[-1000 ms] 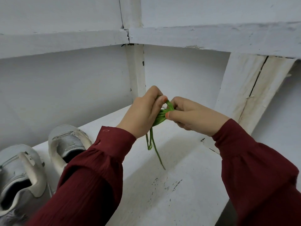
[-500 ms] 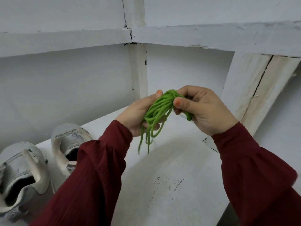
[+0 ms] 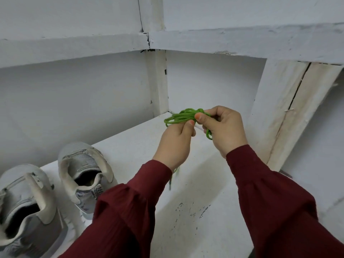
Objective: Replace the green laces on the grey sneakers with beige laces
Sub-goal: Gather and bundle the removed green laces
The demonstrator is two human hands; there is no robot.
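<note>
On white shelf [image 3: 201,231] (chipped): grey sneakers [image 3: 81,160].

laces [image 3: 178,118]: green | sneakers [image 3: 83,164]: grey, cream collar | sleeves [image 3: 126,216]: dark red | shelf [image 3: 195,229]: white, dark specks

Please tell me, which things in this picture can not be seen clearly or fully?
All in the head view:
- the green laces: the hanging part is behind the left hand; one blurred end shows below the wrist.
- the right hand: its fingers cover part of the bundle.
- nearer grey sneaker: cut by the left and bottom edges.
- farther grey sneaker: partly behind the left sleeve.
- beige laces: none in view.
</note>
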